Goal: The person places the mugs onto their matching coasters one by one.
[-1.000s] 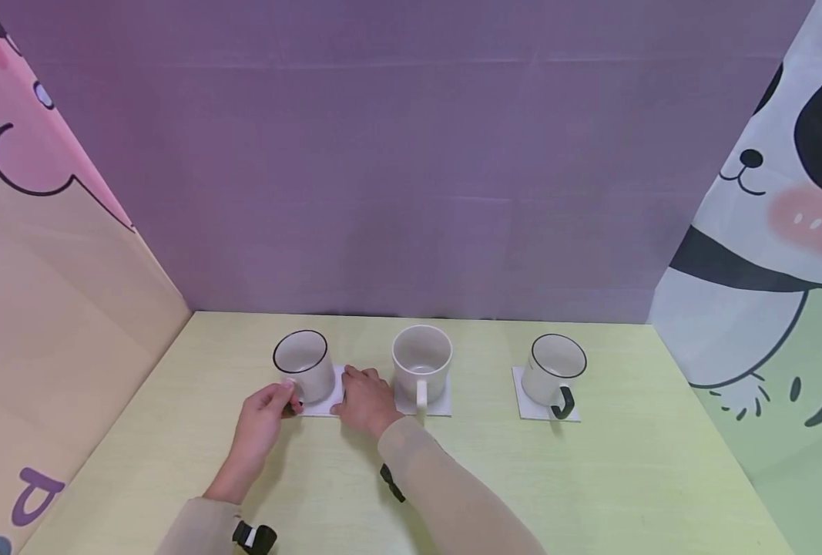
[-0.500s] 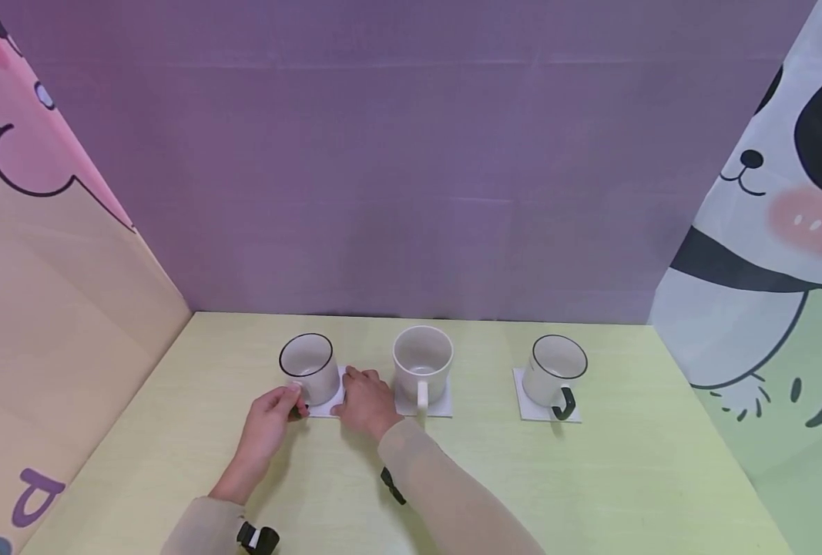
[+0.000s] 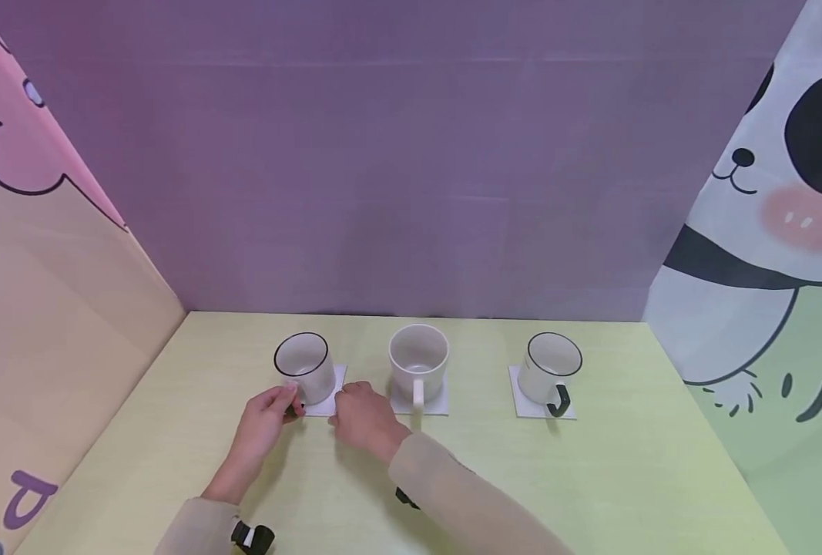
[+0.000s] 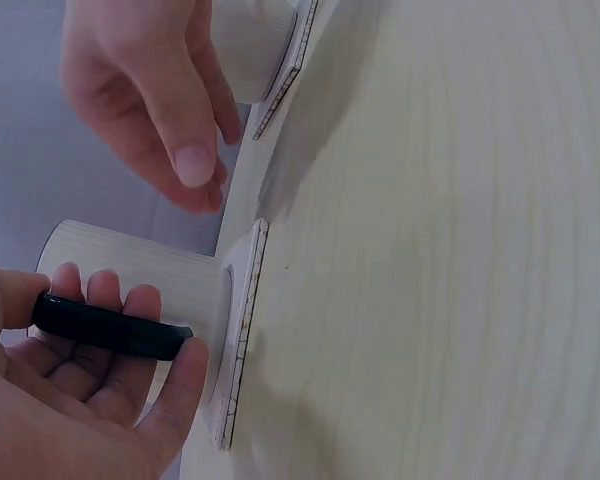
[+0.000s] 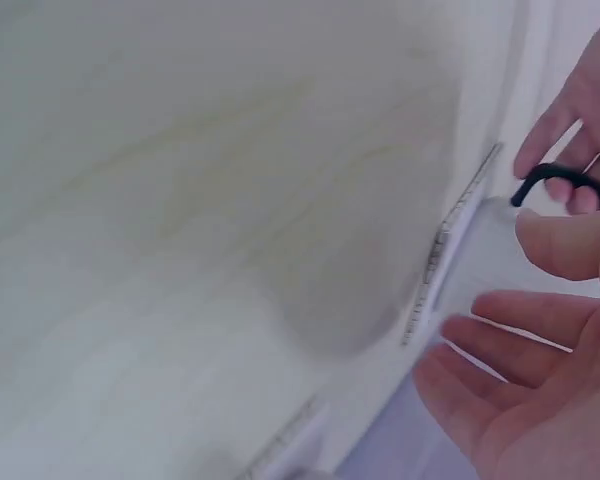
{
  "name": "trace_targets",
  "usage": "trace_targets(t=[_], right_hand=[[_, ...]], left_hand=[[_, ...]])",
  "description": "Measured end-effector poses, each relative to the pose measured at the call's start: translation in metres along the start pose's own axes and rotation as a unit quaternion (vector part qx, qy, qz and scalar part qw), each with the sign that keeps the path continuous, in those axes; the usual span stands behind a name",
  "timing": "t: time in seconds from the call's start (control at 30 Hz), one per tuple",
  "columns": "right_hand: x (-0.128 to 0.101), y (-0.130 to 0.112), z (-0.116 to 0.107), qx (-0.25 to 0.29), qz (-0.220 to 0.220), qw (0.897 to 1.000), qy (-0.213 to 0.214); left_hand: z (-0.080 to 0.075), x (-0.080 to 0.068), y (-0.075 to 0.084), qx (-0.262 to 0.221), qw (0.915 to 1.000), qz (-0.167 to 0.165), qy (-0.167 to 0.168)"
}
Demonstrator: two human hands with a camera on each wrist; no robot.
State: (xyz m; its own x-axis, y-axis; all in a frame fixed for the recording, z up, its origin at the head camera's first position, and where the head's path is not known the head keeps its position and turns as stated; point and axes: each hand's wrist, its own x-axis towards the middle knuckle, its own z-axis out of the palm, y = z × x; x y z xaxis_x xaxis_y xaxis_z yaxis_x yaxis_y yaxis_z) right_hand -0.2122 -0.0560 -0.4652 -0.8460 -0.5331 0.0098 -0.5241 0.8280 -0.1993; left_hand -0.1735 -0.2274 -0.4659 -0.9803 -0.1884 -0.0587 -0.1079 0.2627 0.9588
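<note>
The right hand (image 3: 364, 416) has drawn back open-fingered; left hand (image 3: 266, 422) fingers grip the mug handle (image 4: 105, 326).

I see three mugs in a row on the desk (image 3: 591, 478), each on its own coaster: left mug (image 3: 303, 365), middle mug (image 3: 418, 359), right mug (image 3: 551, 365). My left hand (image 3: 265, 424) sits before the left mug, the right hand (image 3: 362, 416) seemingly just beside it.

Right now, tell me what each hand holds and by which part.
The left hand grips the left mug by its black handle. The right hand holds nothing.
</note>
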Motion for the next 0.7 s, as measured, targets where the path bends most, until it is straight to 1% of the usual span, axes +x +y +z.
trace_targets(t=[0.1,0.33,0.47,0.6,0.7], right_hand=[[-0.013,0.000,-0.005,-0.013,-0.036,0.999,0.001],[-0.039,-0.003,-0.019,-0.004,-0.108,0.994,-0.012],[-0.058,0.000,-0.029,-0.022,-0.144,0.989,-0.001],[-0.078,0.007,-0.038,-0.036,-0.163,0.986,0.019],[-0.093,0.015,-0.042,-0.036,-0.164,0.985,0.040]], left_hand=[[-0.002,0.000,0.000,0.012,0.9999,0.003,-0.004],[-0.008,-0.001,0.001,0.046,0.9989,0.004,-0.002],[-0.009,-0.003,0.001,0.069,0.9976,0.000,0.002],[-0.011,-0.005,0.002,0.111,0.9938,0.000,0.003],[-0.014,-0.006,0.002,0.162,0.9867,0.010,0.010]])
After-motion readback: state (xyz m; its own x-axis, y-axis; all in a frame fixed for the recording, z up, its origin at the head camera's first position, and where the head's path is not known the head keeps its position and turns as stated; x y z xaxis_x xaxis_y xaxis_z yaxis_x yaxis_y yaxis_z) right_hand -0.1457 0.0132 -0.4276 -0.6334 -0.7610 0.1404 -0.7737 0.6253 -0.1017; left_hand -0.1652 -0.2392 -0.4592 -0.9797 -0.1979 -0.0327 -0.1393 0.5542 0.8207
